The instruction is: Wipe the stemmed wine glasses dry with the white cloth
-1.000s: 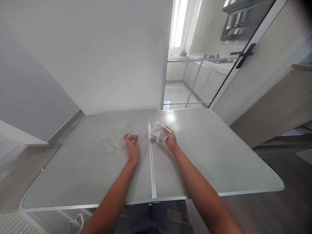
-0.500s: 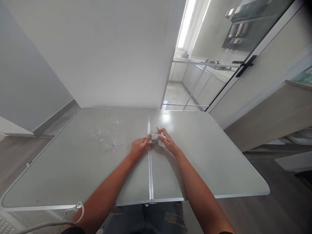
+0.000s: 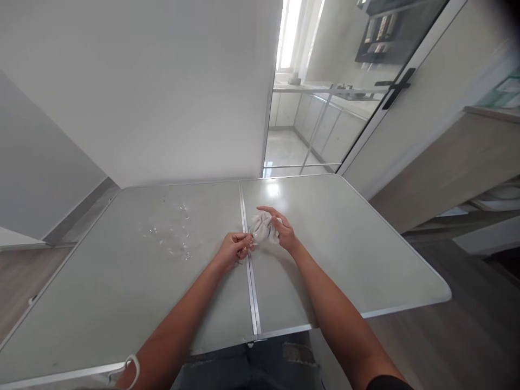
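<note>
A crumpled white cloth (image 3: pixel 262 225) is gripped in my right hand (image 3: pixel 286 233), just right of the table's centre seam. My right thumb presses on the cloth while the index finger stretches out above it. My left hand (image 3: pixel 233 249) is closed in a pinch at the cloth's left edge. Between its fingertips is something small and shiny, perhaps clear, too small to name. Both hands are slightly above the pale table (image 3: pixel 325 271).
Clear, glinting bits (image 3: pixel 179 233), possibly thin plastic, lie scattered on the table's left half. A metal seam (image 3: pixel 252 303) runs down the table's middle. Beyond are a white wall (image 3: pixel 182 97) and a glass door (image 3: pixel 317 124). A pale cable (image 3: pixel 132 368) hangs at the near left edge.
The white cloth has spread out more between my hands. My right index finger has straightened, and my left hand has turned and curled into a pinch. The camera view has shifted slightly.
</note>
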Available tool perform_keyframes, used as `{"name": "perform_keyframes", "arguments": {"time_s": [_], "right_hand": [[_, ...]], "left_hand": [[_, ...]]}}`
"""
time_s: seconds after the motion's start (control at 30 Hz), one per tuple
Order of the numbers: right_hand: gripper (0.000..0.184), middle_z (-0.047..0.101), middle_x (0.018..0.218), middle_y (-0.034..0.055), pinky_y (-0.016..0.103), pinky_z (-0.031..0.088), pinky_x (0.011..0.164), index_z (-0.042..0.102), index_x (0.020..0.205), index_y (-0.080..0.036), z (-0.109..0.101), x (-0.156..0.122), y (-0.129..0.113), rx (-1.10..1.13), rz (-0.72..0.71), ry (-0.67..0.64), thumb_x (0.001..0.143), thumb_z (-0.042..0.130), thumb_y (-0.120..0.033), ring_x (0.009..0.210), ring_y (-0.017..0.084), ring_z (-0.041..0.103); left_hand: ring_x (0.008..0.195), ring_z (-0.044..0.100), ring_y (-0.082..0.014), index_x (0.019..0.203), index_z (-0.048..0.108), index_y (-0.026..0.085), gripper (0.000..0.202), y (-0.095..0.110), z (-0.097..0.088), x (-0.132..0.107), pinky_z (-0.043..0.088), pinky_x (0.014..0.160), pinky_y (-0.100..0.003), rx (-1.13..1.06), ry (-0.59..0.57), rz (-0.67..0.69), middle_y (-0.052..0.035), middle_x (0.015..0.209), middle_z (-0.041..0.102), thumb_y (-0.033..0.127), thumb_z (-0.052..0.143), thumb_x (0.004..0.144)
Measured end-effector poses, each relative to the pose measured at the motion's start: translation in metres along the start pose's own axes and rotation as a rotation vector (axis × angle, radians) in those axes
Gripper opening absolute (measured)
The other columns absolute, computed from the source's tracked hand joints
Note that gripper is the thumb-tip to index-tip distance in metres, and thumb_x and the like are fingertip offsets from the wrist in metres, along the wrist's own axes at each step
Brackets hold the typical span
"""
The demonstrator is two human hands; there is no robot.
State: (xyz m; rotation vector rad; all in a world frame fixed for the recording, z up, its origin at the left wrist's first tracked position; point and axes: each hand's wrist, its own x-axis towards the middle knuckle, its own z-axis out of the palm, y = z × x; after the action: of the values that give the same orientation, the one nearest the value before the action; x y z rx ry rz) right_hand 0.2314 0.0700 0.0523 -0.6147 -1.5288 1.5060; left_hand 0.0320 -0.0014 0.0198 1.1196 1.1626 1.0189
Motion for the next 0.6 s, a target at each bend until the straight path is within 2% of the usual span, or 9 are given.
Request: {"name": "perform_keyframes", "arguments": {"time_s": [0.1, 0.17, 0.27, 0.37, 0.43, 0.47, 0.53, 0.6], "right_hand": [[0.059, 0.067, 0.091, 0.0046, 0.029, 0.046, 0.073, 0.066, 0.131, -0.02, 0.003, 0.004, 0.003, -0.014, 0.023, -0.003, 0.094, 0.054, -0.065, 0.075, 0.018, 0.057], [0.057, 0.065, 0.09, 0.0029, 0.027, 0.046, 0.071, 0.065, 0.131, -0.022, 0.006, 0.006, 0.004, -0.003, 0.045, 0.047, 0.093, 0.055, -0.064, 0.075, 0.017, 0.055], [0.057, 0.061, 0.084, -0.0007, 0.024, 0.045, 0.066, 0.059, 0.138, -0.027, 0.01, 0.009, 0.006, 0.067, 0.108, 0.124, 0.093, 0.057, -0.061, 0.071, 0.015, 0.052], [0.058, 0.059, 0.082, -0.0018, 0.023, 0.043, 0.063, 0.057, 0.14, -0.028, 0.011, 0.009, 0.008, 0.099, 0.154, 0.121, 0.092, 0.059, -0.061, 0.068, 0.014, 0.05], [0.057, 0.061, 0.082, -0.0013, 0.024, 0.044, 0.063, 0.059, 0.138, -0.028, 0.01, 0.008, 0.008, 0.087, 0.145, 0.089, 0.092, 0.059, -0.061, 0.067, 0.014, 0.051], [0.056, 0.062, 0.082, -0.0008, 0.025, 0.044, 0.064, 0.06, 0.137, -0.027, 0.01, 0.007, 0.007, 0.085, 0.13, 0.072, 0.092, 0.058, -0.061, 0.067, 0.015, 0.052], [0.056, 0.064, 0.083, 0.0005, 0.026, 0.045, 0.065, 0.061, 0.134, -0.026, 0.008, 0.005, 0.003, 0.105, 0.096, 0.044, 0.092, 0.058, -0.062, 0.067, 0.016, 0.055], [0.056, 0.065, 0.083, 0.0021, 0.028, 0.045, 0.064, 0.064, 0.129, -0.023, 0.006, 0.002, 0.0, 0.14, 0.078, 0.008, 0.09, 0.058, -0.064, 0.067, 0.017, 0.056]], "left_hand": [[0.054, 0.053, -0.0117, 0.116, 0.075, 0.017, 0.052, -0.01, 0.002, 0.0, 0.043, 0.057, -0.024, 0.409, 0.3, 0.311, -0.0055, 0.072, 0.07, 0.054, 0.075, 0.079], [0.061, 0.061, -0.0146, 0.122, 0.074, 0.022, 0.048, -0.016, 0.002, 0.0, 0.046, 0.064, -0.025, 0.651, 0.435, 0.447, -0.0068, 0.075, 0.073, 0.048, 0.074, 0.082], [0.066, 0.064, -0.0176, 0.125, 0.073, 0.024, 0.044, -0.018, 0.004, 0.0, 0.045, 0.065, -0.025, 0.797, 0.489, 0.482, -0.0094, 0.077, 0.074, 0.043, 0.07, 0.086], [0.062, 0.061, -0.017, 0.124, 0.074, 0.022, 0.046, -0.017, 0.012, -0.001, 0.042, 0.062, -0.025, 0.693, 0.502, 0.423, -0.0074, 0.073, 0.072, 0.042, 0.073, 0.082], [0.056, 0.054, -0.0141, 0.116, 0.076, 0.019, 0.045, -0.013, 0.018, -0.002, 0.041, 0.058, -0.024, 0.493, 0.465, 0.322, -0.0038, 0.068, 0.068, 0.045, 0.075, 0.079], [0.053, 0.05, -0.0122, 0.109, 0.077, 0.017, 0.044, -0.011, 0.02, -0.003, 0.039, 0.055, -0.024, 0.358, 0.41, 0.249, -0.0026, 0.067, 0.066, 0.048, 0.075, 0.079], [0.047, 0.04, -0.0079, 0.089, 0.074, 0.013, 0.044, -0.003, 0.021, -0.005, 0.033, 0.048, -0.023, 0.05, 0.214, 0.06, -0.0017, 0.066, 0.061, 0.056, 0.073, 0.078], [0.044, 0.031, -0.004, 0.078, 0.067, 0.013, 0.047, 0.004, 0.018, -0.006, 0.026, 0.043, -0.02, -0.215, -0.023, -0.145, -0.0011, 0.066, 0.057, 0.06, 0.074, 0.076]]}}
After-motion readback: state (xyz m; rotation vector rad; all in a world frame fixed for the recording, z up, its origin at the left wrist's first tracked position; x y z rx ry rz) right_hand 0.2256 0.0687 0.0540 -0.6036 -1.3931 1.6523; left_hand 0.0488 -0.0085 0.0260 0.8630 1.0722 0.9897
